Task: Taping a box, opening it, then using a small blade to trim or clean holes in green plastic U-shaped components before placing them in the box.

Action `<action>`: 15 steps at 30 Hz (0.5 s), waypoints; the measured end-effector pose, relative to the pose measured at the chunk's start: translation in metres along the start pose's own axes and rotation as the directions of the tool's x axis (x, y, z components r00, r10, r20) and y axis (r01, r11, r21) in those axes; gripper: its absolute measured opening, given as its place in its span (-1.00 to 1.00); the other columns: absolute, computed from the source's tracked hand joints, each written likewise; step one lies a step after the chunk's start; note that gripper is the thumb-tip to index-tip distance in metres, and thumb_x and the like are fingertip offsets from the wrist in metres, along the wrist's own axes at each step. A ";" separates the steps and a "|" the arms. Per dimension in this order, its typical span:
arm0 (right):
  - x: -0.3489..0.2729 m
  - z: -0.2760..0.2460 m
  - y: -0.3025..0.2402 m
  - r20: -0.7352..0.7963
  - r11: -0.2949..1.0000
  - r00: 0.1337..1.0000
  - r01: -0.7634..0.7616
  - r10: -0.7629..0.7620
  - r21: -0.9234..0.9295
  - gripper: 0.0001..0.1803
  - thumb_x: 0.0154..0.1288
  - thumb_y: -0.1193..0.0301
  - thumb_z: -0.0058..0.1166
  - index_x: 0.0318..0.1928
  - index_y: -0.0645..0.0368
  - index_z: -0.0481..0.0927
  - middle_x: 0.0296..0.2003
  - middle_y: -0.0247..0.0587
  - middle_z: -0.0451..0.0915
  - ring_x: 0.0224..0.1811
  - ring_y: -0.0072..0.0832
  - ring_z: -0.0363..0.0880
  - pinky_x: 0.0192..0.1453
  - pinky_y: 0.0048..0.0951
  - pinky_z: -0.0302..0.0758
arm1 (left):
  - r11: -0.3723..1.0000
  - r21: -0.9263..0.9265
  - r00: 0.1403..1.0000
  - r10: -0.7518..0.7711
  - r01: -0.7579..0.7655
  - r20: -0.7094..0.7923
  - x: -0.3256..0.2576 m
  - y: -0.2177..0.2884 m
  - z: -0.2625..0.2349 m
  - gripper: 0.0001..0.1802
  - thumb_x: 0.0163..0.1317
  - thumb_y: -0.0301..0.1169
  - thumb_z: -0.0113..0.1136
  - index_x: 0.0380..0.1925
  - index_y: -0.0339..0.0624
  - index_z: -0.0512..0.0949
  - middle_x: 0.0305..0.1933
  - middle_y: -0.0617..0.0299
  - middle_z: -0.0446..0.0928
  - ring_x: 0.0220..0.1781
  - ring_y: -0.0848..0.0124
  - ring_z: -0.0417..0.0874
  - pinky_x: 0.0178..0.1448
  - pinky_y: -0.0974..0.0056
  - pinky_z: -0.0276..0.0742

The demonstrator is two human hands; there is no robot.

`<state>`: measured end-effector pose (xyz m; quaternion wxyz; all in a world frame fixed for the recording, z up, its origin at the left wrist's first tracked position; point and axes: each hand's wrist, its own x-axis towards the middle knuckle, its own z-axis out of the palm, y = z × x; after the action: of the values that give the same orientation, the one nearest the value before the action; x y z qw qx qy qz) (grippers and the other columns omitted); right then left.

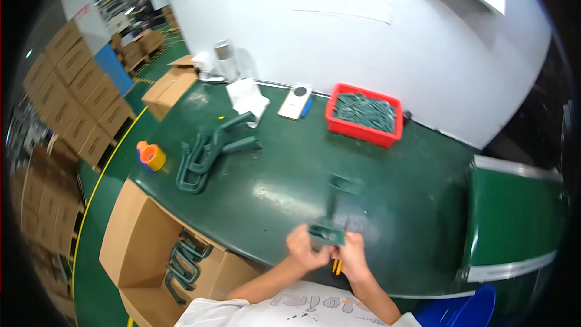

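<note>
1 green plastic bracket (327, 234) pinched btwn both hands: left hand (305, 249) fingers curled on its left end, right hand (352, 256) gripping right end. 1 red parts bin (363, 131) well beyond fingertips.

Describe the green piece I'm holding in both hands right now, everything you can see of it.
The green piece is a small, flat, dark green part, plastic by its look, roughly rectangular with a raised edge; finer detail is blurred. It sits low over the near edge of the green table, tilted slightly. The left hand grips its left end and the right hand its right end. A thin yellow tool shows just under the hands.
</note>
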<state>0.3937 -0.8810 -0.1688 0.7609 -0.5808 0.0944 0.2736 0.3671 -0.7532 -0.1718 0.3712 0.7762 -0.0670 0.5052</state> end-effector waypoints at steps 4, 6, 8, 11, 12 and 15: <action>-0.037 0.007 -0.014 -0.027 0.869 0.888 0.443 -0.459 -0.222 -0.84 0.14 0.49 0.17 -0.53 0.28 0.56 -0.64 -0.32 0.54 -0.68 -0.65 0.45 -0.60 -0.59 0.35 | 0.711 -0.067 0.712 -0.702 0.700 -0.005 0.026 -0.019 0.002 -0.69 0.17 -0.39 0.11 -0.71 -0.30 0.44 -0.72 0.11 0.42 -0.66 0.36 0.43 -0.57 0.25 0.32; -0.046 0.004 -0.072 0.114 0.182 0.228 0.931 -0.967 -0.317 -0.88 0.20 0.62 0.02 -0.50 0.30 0.49 -0.66 -0.20 0.50 -0.66 -0.52 0.49 -0.59 -0.56 0.37 | 0.540 -0.488 0.632 -0.774 0.686 0.033 0.033 -0.035 -0.012 -0.68 0.21 -0.41 0.07 -0.71 -0.28 0.45 -0.69 0.18 0.44 -0.64 0.43 0.44 -0.50 0.28 0.39; -0.042 -0.010 -0.119 0.150 0.118 0.231 0.837 -0.961 -0.534 -0.95 0.24 0.59 0.00 -0.33 0.34 0.49 -0.57 -0.22 0.51 -0.64 -0.53 0.41 -0.55 -0.49 0.37 | 0.275 -0.648 0.514 -0.831 0.710 0.212 0.043 -0.025 -0.020 -0.68 0.18 -0.40 0.06 -0.73 -0.25 0.40 -0.67 0.18 0.42 -0.62 0.38 0.43 -0.45 0.29 0.41; 0.020 0.003 -0.162 -0.046 0.634 0.699 0.618 -0.714 -0.465 -0.62 0.31 0.36 0.09 0.05 0.32 0.44 -0.33 -0.26 0.56 -0.44 -0.66 0.34 -0.32 -0.58 0.39 | 0.157 -0.657 0.467 -0.822 0.737 0.327 0.047 -0.004 -0.015 -0.66 0.15 -0.36 -0.02 -0.76 -0.22 0.30 -0.70 0.13 0.34 -0.60 0.31 0.38 -0.45 0.27 0.35; 0.028 -0.003 -0.148 0.056 0.687 0.774 0.590 -0.630 -0.423 -0.61 0.31 0.33 0.10 0.04 0.33 0.46 -0.29 -0.27 0.58 -0.35 -0.67 0.39 -0.23 -0.57 0.43 | 0.160 -0.654 0.477 -0.811 0.739 0.340 0.046 -0.002 -0.018 -0.67 0.15 -0.37 -0.03 -0.77 -0.22 0.29 -0.71 0.13 0.33 -0.59 0.31 0.39 -0.44 0.26 0.35; 0.027 -0.001 -0.090 0.199 0.756 0.867 0.497 -0.457 -0.427 -0.64 0.30 0.30 0.11 -0.06 0.37 0.54 -0.37 -0.29 0.59 -0.31 -0.66 0.42 -0.18 -0.58 0.44 | 0.185 -0.610 0.500 -0.769 0.770 0.398 0.035 -0.004 -0.023 -0.62 0.23 -0.31 -0.07 -0.75 -0.22 0.29 -0.70 0.10 0.32 -0.54 0.29 0.41 -0.38 0.25 0.37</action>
<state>0.4638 -0.8899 -0.1068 0.6470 -0.7383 -0.1563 0.1088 0.3685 -0.7260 -0.1392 0.8463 0.4841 0.1359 0.1760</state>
